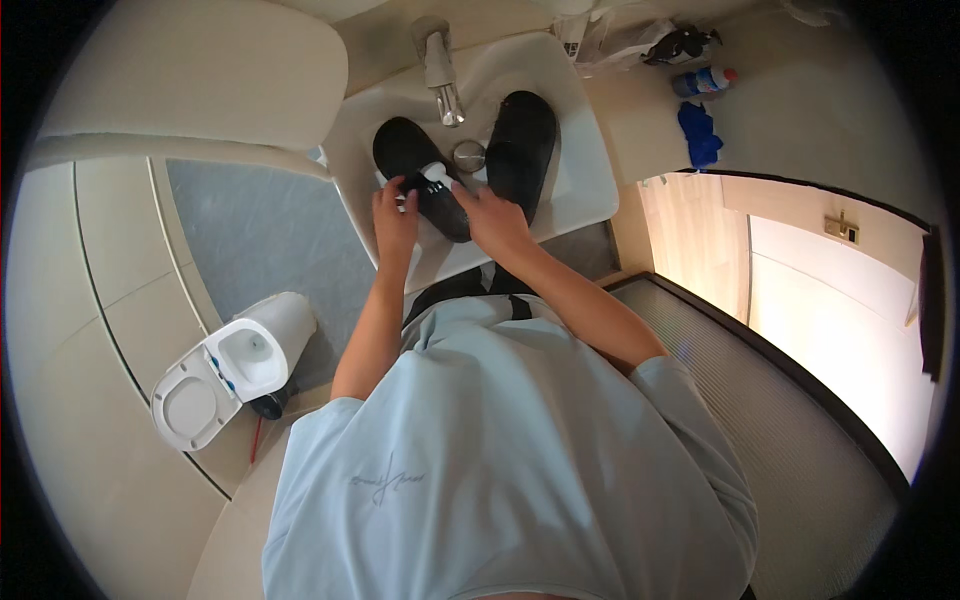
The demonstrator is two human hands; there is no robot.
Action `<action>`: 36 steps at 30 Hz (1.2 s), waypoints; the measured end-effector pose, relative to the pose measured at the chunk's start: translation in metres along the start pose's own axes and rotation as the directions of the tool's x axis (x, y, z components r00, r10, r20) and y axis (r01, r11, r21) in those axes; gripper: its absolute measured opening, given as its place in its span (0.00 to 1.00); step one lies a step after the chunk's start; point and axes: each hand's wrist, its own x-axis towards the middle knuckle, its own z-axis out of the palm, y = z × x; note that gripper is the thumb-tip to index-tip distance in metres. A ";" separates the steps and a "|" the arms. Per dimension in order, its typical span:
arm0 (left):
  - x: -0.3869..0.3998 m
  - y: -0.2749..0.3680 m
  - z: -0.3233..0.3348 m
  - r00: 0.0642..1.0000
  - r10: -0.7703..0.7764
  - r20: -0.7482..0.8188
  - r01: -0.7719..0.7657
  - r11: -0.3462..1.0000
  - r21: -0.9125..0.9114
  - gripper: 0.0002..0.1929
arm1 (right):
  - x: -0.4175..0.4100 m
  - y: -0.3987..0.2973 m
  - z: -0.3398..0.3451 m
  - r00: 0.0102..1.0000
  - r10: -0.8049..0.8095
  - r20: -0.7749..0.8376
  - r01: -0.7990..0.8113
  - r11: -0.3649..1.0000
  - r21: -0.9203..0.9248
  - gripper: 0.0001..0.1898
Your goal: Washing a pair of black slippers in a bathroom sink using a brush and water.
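Two black slide slippers lie in a white ceramic washbasin (581,176). My left hand (395,221) grips the side of the left slipper (401,146) at its strap, which bears white marks. In my right hand (496,221) is a small white brush-like tool (436,173); its head is at the same strap, and the fingers hide its handle. The right slipper (527,142) rests beside the round metal drain stopper (469,156), apart from both hands.
A chrome faucet (442,75) projects over the basin. On the right-hand surface are a bottle (703,81) with a red cap, a blue cloth-like item (700,135) and a dark bundle (681,45). A toilet (259,349) with its lid raised stands at lower left.
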 end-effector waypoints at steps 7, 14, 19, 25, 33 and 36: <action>0.009 0.007 -0.011 0.987 0.095 0.129 -0.118 0.976 0.184 0.14 | -0.019 -0.012 0.010 0.997 -0.039 0.068 0.040 0.999 -0.012 0.24; 0.007 0.009 -0.013 0.986 0.092 0.139 -0.123 0.964 0.235 0.13 | -0.053 -0.008 0.002 0.985 -0.039 0.165 0.048 0.998 -0.050 0.30; 0.012 0.007 -0.007 0.989 0.065 0.135 -0.099 0.960 0.263 0.13 | -0.010 -0.013 0.012 0.990 -0.054 0.129 0.065 0.995 -0.080 0.27; 0.010 0.011 -0.013 0.989 0.021 0.148 -0.061 0.961 0.269 0.13 | 0.015 -0.009 0.013 0.993 0.031 -0.111 -0.014 0.987 0.157 0.21; 0.011 0.011 -0.008 0.994 0.056 0.098 -0.078 0.967 0.243 0.13 | 0.063 -0.008 0.071 0.969 0.016 -0.247 0.081 0.922 0.379 0.20; 0.013 0.005 -0.009 0.990 0.097 0.103 -0.116 0.973 0.197 0.13 | 0.048 -0.002 0.074 0.978 -0.026 -0.206 0.118 0.887 0.447 0.20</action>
